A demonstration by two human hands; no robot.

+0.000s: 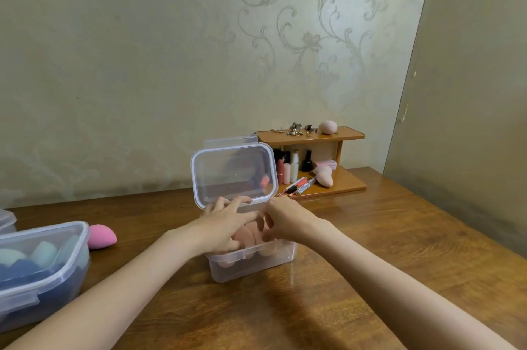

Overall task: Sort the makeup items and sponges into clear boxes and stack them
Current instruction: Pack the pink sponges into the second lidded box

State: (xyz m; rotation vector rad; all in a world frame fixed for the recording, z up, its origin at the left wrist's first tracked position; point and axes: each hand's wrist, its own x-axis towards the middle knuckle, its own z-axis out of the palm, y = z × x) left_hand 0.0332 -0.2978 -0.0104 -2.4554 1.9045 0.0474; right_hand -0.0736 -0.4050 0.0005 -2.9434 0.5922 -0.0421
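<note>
Two bare hands meet over the small clear plastic box [251,261] at the middle of the brown wooden table [399,235]. My left hand [225,224] curls its fingers at the lower rim of the upright clear lid [234,173]; my right hand [285,221] pinches that rim's right corner. Peach makeup sponges [245,235] sit inside. I judge the step to be closing this box; next the lid must swing down squarely and the clasps snap. Left, near the table's edge, a larger clear box of blue and green sponges [37,270] stands shut, a pink teardrop sponge [101,236] just beside it. Against the wall, the small wooden shelf [328,187] holds unsorted makeup.
</note>
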